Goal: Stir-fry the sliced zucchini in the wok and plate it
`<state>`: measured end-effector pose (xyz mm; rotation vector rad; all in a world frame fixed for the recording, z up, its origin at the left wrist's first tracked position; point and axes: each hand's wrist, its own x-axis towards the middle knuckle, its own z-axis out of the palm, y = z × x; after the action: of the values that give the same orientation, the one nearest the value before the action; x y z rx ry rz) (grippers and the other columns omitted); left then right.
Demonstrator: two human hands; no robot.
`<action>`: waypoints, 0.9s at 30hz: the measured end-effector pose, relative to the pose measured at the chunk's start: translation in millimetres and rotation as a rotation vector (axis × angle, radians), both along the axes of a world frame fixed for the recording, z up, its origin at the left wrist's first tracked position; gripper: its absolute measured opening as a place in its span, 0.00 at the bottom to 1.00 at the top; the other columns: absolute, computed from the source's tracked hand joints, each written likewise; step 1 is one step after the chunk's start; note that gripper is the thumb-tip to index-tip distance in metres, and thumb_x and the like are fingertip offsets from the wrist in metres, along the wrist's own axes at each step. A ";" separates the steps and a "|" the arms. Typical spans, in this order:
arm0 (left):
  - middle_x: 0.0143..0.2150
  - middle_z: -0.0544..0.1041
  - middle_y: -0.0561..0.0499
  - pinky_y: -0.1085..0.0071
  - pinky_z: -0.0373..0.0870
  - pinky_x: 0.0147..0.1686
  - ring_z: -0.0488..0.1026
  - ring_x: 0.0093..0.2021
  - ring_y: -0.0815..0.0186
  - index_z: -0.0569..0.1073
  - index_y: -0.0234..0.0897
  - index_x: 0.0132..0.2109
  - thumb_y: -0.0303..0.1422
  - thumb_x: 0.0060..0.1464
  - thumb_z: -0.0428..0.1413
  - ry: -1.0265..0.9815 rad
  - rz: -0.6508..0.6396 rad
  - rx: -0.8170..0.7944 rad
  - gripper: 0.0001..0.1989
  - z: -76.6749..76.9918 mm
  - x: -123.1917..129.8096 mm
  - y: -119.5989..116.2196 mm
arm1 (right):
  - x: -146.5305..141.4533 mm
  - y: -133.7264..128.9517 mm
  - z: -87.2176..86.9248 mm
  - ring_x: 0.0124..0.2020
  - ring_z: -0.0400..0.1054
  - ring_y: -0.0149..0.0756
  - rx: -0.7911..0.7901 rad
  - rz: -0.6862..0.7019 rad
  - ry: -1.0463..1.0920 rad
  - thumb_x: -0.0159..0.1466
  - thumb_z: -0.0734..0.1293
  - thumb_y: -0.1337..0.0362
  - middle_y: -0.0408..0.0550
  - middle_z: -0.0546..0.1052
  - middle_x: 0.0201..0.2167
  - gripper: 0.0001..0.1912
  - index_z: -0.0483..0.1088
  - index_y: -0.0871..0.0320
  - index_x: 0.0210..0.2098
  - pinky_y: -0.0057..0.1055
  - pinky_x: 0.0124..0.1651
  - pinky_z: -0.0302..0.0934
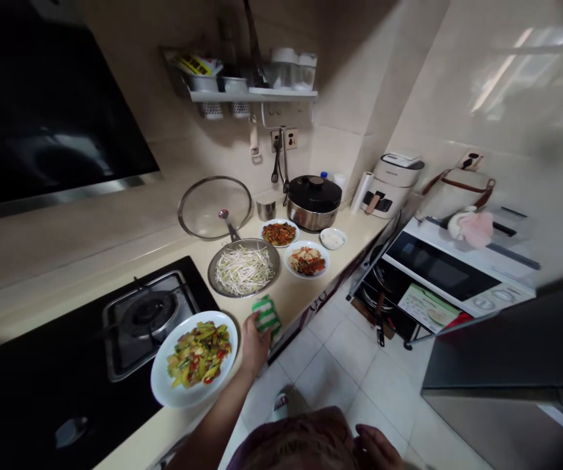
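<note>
My left hand [256,343] is closed on a green and white striped cloth [266,316] at the counter's front edge. Left of that hand, a large white plate [160,378] of stir-fried green vegetables with red bits [200,356] overlaps the cooktop's edge. Just beyond the cloth, a metal strainer [213,279] with a handle holds bean sprouts [243,269]. At the bottom of the view, my right hand [378,449] hangs beside my body, in shadow, its fingers loosely apart and nothing visible in them.
Dishes of food [305,260] stand by a lidded electric pot [314,199]. A glass lid [215,207] leans on the wall behind the strainer. The gas burner [149,314] is at left; a microwave [450,264] on a rack and a dark cabinet [501,352] are at right.
</note>
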<state>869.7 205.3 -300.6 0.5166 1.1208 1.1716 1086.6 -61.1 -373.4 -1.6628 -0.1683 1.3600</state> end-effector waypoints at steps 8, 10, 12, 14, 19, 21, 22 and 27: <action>0.36 0.77 0.50 0.69 0.75 0.39 0.77 0.37 0.66 0.68 0.39 0.42 0.22 0.47 0.59 -0.056 0.130 -0.092 0.15 0.7 21.1 26.6 | 46.5 117.3 7.8 0.23 0.65 0.35 0.124 0.409 -0.138 0.48 0.69 0.46 0.43 0.71 0.21 0.21 0.73 0.56 0.31 0.31 0.27 0.59; 0.36 0.78 0.46 0.67 0.75 0.39 0.78 0.36 0.64 0.67 0.36 0.40 0.23 0.49 0.57 -0.137 0.162 -0.138 0.10 1.9 32.1 50.3 | 68.5 143.1 5.4 0.26 0.67 0.36 0.140 0.456 -0.146 0.49 0.69 0.47 0.44 0.72 0.23 0.20 0.74 0.57 0.32 0.31 0.29 0.60; 0.35 0.77 0.44 0.66 0.75 0.39 0.77 0.35 0.63 0.68 0.35 0.36 0.22 0.50 0.55 -0.205 0.215 -0.169 0.06 2.9 42.2 73.7 | 89.7 165.5 -0.2 0.25 0.67 0.35 0.148 0.496 -0.123 0.49 0.69 0.47 0.44 0.72 0.23 0.21 0.73 0.57 0.32 0.31 0.28 0.60; 0.32 0.76 0.45 0.66 0.75 0.38 0.77 0.32 0.65 0.68 0.35 0.33 0.22 0.51 0.53 -0.246 0.291 -0.197 0.05 3.1 49.7 91.8 | 109.0 185.9 -5.2 0.22 0.65 0.34 0.149 0.541 -0.089 0.49 0.69 0.47 0.42 0.71 0.20 0.21 0.73 0.58 0.31 0.30 0.26 0.58; 0.31 0.74 0.48 0.67 0.76 0.36 0.75 0.31 0.67 0.68 0.36 0.33 0.22 0.52 0.50 -0.282 0.447 -0.211 0.06 3.0 52.4 113.2 | 145.7 235.9 -2.2 0.23 0.66 0.33 0.151 0.663 -0.140 0.49 0.69 0.49 0.42 0.72 0.21 0.19 0.73 0.58 0.30 0.30 0.27 0.59; 0.32 0.75 0.49 0.67 0.75 0.35 0.75 0.32 0.66 0.69 0.36 0.34 0.23 0.52 0.50 -0.279 0.492 -0.190 0.05 6.3 50.3 116.4 | 155.2 255.0 3.6 0.24 0.66 0.33 0.154 0.717 -0.164 0.50 0.68 0.50 0.42 0.72 0.22 0.18 0.73 0.58 0.31 0.30 0.28 0.60; 0.32 0.75 0.49 0.68 0.75 0.35 0.76 0.33 0.66 0.69 0.36 0.35 0.24 0.52 0.50 -0.276 0.510 -0.178 0.06 9.0 50.0 116.5 | 158.7 264.1 6.6 0.25 0.66 0.33 0.154 0.745 -0.164 0.51 0.68 0.50 0.42 0.72 0.23 0.17 0.73 0.59 0.31 0.29 0.28 0.60; 0.40 0.77 0.48 0.69 0.74 0.36 0.78 0.38 0.63 0.71 0.37 0.41 0.23 0.51 0.53 -0.265 0.516 -0.118 0.09 23.5 68.4 87.6 | 162.6 312.5 15.1 0.26 0.70 0.35 0.117 0.656 -0.014 0.48 0.70 0.51 0.41 0.74 0.23 0.22 0.69 0.58 0.37 0.32 0.32 0.63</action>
<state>938.2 292.9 -277.1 -0.0319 1.1133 1.5529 1249.1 251.4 -358.2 -1.5783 -0.8438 1.7697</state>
